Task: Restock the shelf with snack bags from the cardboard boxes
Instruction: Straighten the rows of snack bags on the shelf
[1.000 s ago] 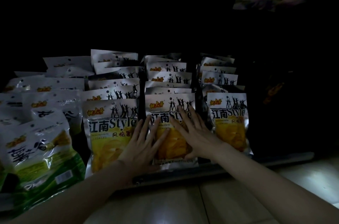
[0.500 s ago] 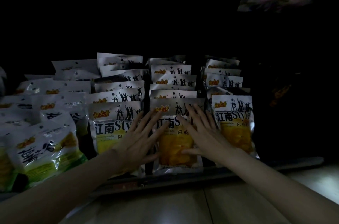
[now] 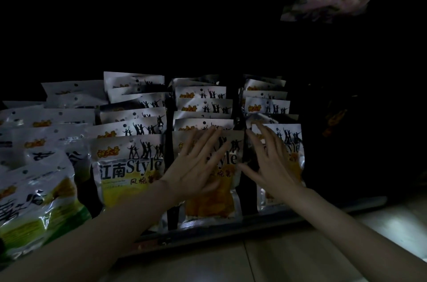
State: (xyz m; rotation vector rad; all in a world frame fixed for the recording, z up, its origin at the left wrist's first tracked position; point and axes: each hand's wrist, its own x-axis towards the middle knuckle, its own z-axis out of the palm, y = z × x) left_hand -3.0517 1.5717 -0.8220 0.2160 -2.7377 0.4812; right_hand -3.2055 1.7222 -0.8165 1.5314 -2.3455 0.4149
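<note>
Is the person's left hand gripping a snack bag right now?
No, the left hand lies flat with straight fingers on the middle front bag.

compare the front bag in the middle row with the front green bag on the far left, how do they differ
The middle front bag has an orange-yellow lower half; the green bag is white on top with green and yellow below. The middle front bag stands nearly upright facing forward, while the green bag leans at an angle. The left hand lies flat with straight fingers on the middle front bag; no hand touches the green bag. Both are glossy snack packs at the shelf edge.
</note>
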